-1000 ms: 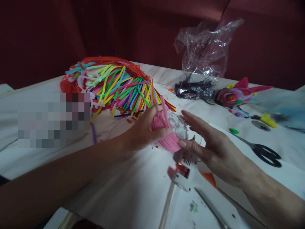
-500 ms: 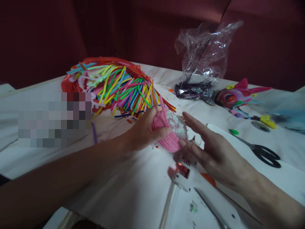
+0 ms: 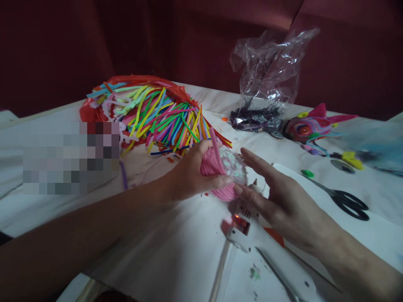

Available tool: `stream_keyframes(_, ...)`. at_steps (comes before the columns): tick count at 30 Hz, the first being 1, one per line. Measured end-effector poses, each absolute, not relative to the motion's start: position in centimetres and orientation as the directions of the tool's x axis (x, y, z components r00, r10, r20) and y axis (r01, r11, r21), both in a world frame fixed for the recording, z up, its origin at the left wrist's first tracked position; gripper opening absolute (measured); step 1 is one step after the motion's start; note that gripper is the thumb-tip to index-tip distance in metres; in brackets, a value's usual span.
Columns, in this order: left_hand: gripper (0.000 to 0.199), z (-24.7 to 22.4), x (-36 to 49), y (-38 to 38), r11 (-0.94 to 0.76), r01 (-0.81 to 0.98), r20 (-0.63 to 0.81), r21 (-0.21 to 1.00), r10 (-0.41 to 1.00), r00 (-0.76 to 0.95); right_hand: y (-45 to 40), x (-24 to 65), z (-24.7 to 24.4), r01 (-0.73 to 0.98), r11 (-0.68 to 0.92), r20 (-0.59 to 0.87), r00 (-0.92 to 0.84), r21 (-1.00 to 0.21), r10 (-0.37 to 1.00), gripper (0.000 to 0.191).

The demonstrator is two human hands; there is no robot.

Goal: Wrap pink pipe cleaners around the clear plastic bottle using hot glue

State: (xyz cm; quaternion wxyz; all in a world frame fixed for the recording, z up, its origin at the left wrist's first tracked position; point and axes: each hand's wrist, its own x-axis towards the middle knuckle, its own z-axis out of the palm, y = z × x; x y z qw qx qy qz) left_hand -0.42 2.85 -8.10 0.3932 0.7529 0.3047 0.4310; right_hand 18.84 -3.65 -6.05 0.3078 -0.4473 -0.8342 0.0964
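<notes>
While your left hand (image 3: 192, 174) curls around the clear ball (image 3: 234, 165), its thumb pressing on the pink strands (image 3: 211, 162) laid over one side, your right hand (image 3: 283, 197) is spread open beside it, thumb tip at the ball's near edge. The ball sits between your hands, just beyond the glue gun (image 3: 247, 237), and the step seems to be covering it with strands. Next calls for a firm left grip while you guide the loose end (image 3: 214, 140) onto the bare side.
</notes>
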Motion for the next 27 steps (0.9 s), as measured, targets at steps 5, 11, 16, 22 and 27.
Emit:
stream_keyframes(5, 0.052, -8.02, -0.56, 2.73, -0.508, 0.124, 0.412, 0.853, 0.798, 0.439, -3.76, 18.8, -5.75, 0.668, 0.587, 0.429, -0.413, -0.457, 0.803, 0.059)
stream_keyframes(11, 0.046, -7.42, -0.86, 2.43, -0.5, 0.116, 0.4, 0.858, 0.793, 0.46, -3.78, 18.46, -5.57, 0.624, 0.59, 0.428, -0.41, -0.512, 0.806, 0.056)
stream_keyframes(16, 0.034, -7.26, -0.91, 2.37, -0.443, 0.109, 0.335, 0.89, 0.797, 0.503, -3.74, 18.37, -5.84, 0.564, 0.576, 0.4, -0.415, -0.592, 0.817, 0.047)
stream_keyframes(22, 0.049, -7.47, -1.03, 2.45, -0.424, 0.093, 0.325, 0.901, 0.801, 0.503, -3.81, 18.47, -5.95, 0.534, 0.571, 0.404, -0.405, -0.623, 0.82, 0.046)
stream_keyframes(27, 0.043, -7.5, -1.06, 2.42, -0.45, 0.115, 0.34, 0.886, 0.797, 0.5, -3.58, 18.01, -5.85, 0.514, 0.579, 0.42, -0.401, -0.633, 0.814, 0.046)
